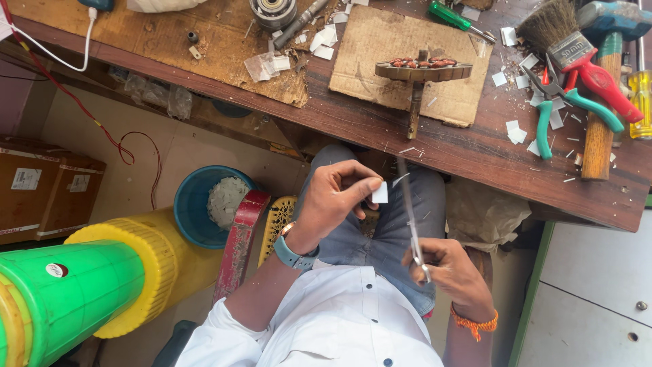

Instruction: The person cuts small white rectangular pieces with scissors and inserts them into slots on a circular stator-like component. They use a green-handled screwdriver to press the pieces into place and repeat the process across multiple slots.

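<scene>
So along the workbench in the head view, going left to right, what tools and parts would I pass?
White cable → metal bearing → cardboard sheet → round wound rotor on its shaft → green-handled screwdriver → green-handled pliers → wooden-handled hammer → yellow screwdriver handle.

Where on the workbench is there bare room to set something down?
Bare wood runs along the workbench near edge, below the cardboard sheet. Crowded: right end, with pliers, brush, hammer and paper scraps.
</scene>
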